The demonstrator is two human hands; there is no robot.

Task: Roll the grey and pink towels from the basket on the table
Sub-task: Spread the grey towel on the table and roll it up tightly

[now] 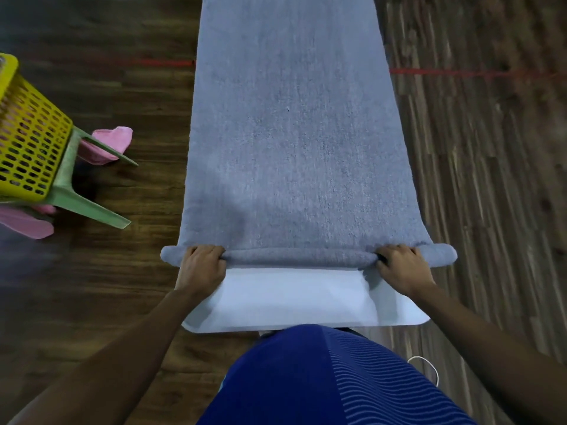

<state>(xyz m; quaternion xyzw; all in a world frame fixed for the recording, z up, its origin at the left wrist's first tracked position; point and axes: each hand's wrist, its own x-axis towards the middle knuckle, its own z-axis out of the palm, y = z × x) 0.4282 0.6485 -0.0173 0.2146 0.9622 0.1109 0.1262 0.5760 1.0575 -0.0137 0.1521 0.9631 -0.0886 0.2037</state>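
Note:
A grey towel [294,142] lies stretched lengthwise over the narrow white table [294,302], its near end rolled into a low tube across the table's width. My left hand [201,268] grips the left part of that roll, fingers curled over it. My right hand [402,268] grips the right part the same way. Both roll ends stick out past my hands. A yellow perforated basket [27,139] sits at the left on a green stool. A pink towel [110,144] shows beside the stool on the floor side.
The green stool [89,204] stands left of the table on dark wooden flooring. More pink cloth [24,222] lies under the basket at the far left. A red line [460,72] crosses the floor. A white cable [429,366] lies by my body at the lower right.

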